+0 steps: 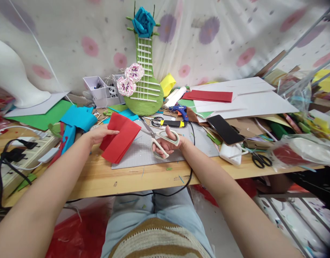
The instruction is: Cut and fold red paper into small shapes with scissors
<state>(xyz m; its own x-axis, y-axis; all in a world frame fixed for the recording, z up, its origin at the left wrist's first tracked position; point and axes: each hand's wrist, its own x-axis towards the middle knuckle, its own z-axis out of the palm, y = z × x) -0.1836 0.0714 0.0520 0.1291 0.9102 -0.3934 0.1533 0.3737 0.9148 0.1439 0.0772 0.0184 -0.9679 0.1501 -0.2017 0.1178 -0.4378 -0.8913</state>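
Note:
Pinched in my left hand (97, 135) is a folded piece of red paper (121, 138), held up over the left part of the grey cutting mat (199, 145). My right hand (169, 142) has thumb and fingers through the handles of white-handled scissors (156, 138). Their blades are parted and point toward the red paper's right edge; whether they touch it I cannot tell. Behind the scissors lie a yellow-and-black utility knife (173, 124) and a blue glue gun (181, 111).
A green instrument-shaped craft piece (145, 98) with a blue flower (143, 22) stands at the back. A phone (224, 129) and black scissors (261, 160) lie to the right. Left are blue paper (80, 118) and a power strip (9, 175). A black cable (192, 172) crosses the table edge.

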